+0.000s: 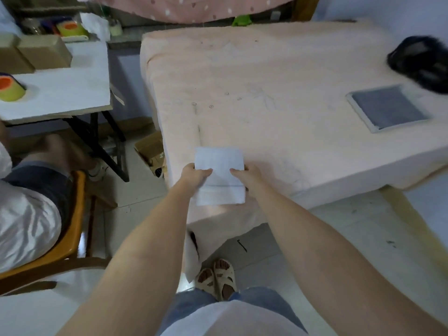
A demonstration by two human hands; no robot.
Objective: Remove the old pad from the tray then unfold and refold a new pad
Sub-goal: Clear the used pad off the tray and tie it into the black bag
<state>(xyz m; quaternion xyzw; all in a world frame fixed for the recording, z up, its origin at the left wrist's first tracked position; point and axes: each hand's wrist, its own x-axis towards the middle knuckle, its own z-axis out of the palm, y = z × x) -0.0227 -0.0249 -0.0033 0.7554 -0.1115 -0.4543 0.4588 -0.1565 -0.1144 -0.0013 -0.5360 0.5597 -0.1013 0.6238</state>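
Both hands meet on the folded white pad (pixel 219 174), which I see held over the near left corner of the pink-covered desk (pixel 278 93). My left hand (pixel 195 175) has its grip pinching the pad's left edge, thumb on top and fingers tucked under; my right hand (pixel 246 174) has its grip pinching the right edge the same way. I can see a crease running across the pad's lower part. Well apart from it, toward the far right of the desk, lies the tray (pixel 388 107), flat, with a grey pad (pixel 390 106) inside its pale rim. Just beyond the tray a dark blurred object (pixel 421 61) rests on the desk; I cannot tell what it is
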